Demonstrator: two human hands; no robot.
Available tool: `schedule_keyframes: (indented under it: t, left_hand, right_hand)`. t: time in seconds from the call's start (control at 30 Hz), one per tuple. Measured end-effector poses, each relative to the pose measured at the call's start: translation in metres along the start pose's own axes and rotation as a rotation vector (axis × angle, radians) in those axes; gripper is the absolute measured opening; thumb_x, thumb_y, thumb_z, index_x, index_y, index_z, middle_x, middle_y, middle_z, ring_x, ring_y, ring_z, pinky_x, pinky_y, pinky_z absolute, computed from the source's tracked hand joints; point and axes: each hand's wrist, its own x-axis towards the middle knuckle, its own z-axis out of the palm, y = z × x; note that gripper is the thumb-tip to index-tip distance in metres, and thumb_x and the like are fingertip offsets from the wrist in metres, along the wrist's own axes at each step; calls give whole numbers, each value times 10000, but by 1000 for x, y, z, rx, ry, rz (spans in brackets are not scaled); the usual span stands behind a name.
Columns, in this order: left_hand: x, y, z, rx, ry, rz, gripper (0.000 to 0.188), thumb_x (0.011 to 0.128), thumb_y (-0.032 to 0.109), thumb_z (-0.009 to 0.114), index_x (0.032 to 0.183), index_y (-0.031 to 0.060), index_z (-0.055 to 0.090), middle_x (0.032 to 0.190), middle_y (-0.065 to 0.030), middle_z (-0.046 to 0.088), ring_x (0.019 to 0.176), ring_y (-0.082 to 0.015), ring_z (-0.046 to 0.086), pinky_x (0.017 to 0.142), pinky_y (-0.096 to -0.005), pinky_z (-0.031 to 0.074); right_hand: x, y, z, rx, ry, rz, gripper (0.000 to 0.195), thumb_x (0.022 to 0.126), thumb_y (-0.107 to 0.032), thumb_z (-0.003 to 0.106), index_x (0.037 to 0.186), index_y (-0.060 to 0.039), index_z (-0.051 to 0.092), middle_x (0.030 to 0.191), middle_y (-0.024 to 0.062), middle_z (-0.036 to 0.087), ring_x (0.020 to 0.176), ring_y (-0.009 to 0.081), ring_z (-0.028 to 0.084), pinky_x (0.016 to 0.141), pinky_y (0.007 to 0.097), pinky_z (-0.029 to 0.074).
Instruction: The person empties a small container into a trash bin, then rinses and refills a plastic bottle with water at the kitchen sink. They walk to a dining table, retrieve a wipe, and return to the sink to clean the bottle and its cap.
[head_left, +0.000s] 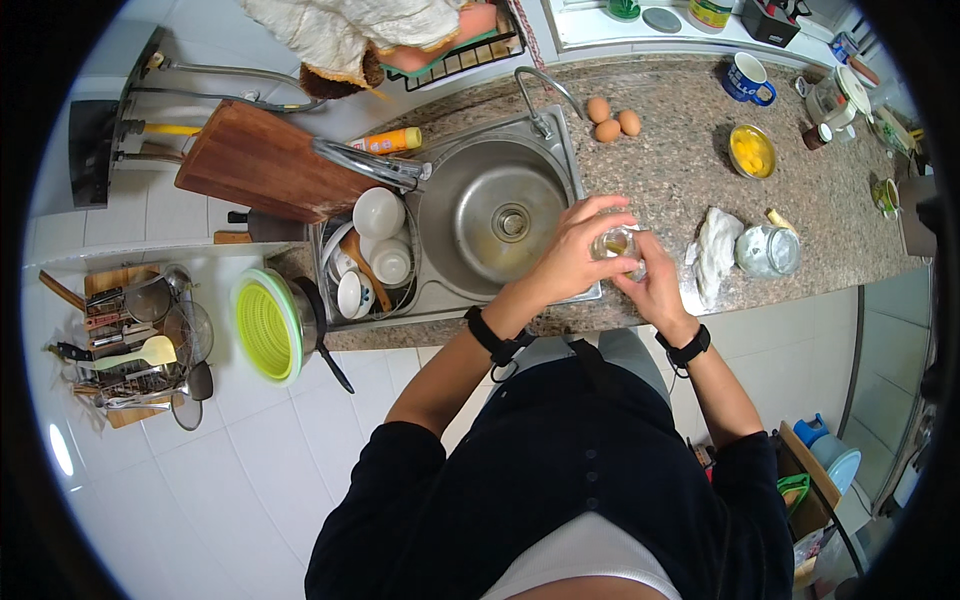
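My left hand (577, 251) and my right hand (651, 283) are together over the front of the granite counter, just right of the sink. Between them is a small clear glass container (616, 244), which both hands grip. Its lower part and contents are partly hidden by my fingers. To the right of my right hand lies a crumpled white cloth (718, 247), with a larger glass jar (769, 252) beside it that looks whitish inside. Farther back, a metal bowl (771, 166) holds several egg yolks (751, 150). Three brown eggs (608, 130) rest behind the sink's right corner.
The steel sink (480, 217) has a curved chrome faucet (375, 161). White bowls (379, 214) fill a drying rack at its left, before a wooden cutting board (262, 169). A blue mug (747, 81) and a lidded glass pitcher (832, 101) stand at the back right.
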Motion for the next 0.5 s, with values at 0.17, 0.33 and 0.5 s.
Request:
schedule_keyframes:
  t: [0.17, 0.33, 0.5]
  left_hand:
    - [-18, -21, -12, -220, 30, -93, 494, 880, 87, 760, 1358, 34, 645, 1418, -105, 610, 1315, -230, 583, 1117, -377, 452]
    - [-51, -43, -57, -334, 202, -309, 409, 920, 73, 703, 1323, 21, 665, 1273, -77, 708, 1160, -161, 647, 1048, -327, 488]
    - [-86, -94, -73, -153, 547, -409, 352, 930, 133, 738, 1265, 32, 705, 1207, -83, 736, 1116, -163, 668, 1001, -318, 503]
  right_hand:
    - [13, 1, 11, 3, -85, -49, 572, 805, -97, 851, 1303, -44, 574, 1149, 157, 648, 1066, 384, 660, 906, 422, 556]
    - [48, -20, 47, 70, -282, -144, 691, 819, -169, 858, 1392, -10, 505, 1317, 213, 605, 1178, 425, 627, 1000, 454, 532]
    - [36, 14, 22, -61, -168, -90, 899, 788, -223, 894, 1496, 47, 409, 1430, 265, 551, 1308, 432, 557, 1117, 454, 461]
